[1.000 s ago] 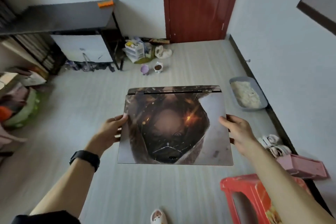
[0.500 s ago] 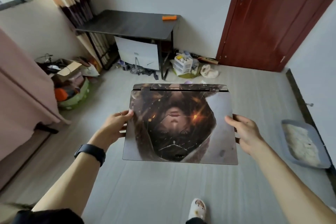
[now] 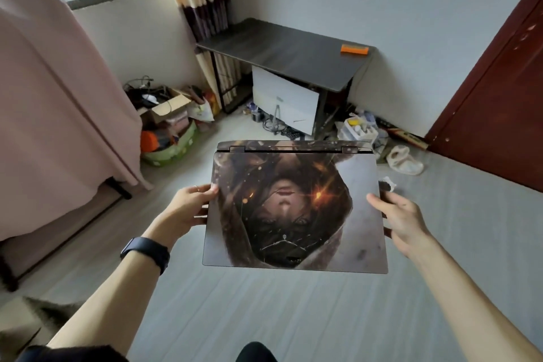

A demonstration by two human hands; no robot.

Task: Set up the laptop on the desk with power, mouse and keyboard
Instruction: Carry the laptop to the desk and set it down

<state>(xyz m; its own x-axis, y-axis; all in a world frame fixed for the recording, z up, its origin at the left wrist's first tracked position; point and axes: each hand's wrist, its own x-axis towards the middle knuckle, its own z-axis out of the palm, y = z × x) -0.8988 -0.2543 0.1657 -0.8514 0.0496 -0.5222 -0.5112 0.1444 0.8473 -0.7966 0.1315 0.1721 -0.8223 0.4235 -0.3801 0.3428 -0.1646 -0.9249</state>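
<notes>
I carry a closed laptop (image 3: 296, 209) flat in front of me above the floor; its lid has a dark printed picture. My left hand (image 3: 191, 207) grips its left edge and my right hand (image 3: 402, 219) grips its right edge. The dark desk (image 3: 282, 51) stands ahead against the far wall, its top bare except for a small orange object (image 3: 354, 49) near its right end. No mouse, keyboard or power cable can be made out.
A white panel (image 3: 283, 100) leans under the desk among cables. Boxes and bags (image 3: 167, 123) lie at the left by a pink cover (image 3: 50, 97). Clutter and a storage box (image 3: 360, 128) sit right of the desk. A red-brown door (image 3: 493, 103) is at the right.
My view has swung left and the desk has come nearer and more central. The laptop stays held in both hands the same way.
</notes>
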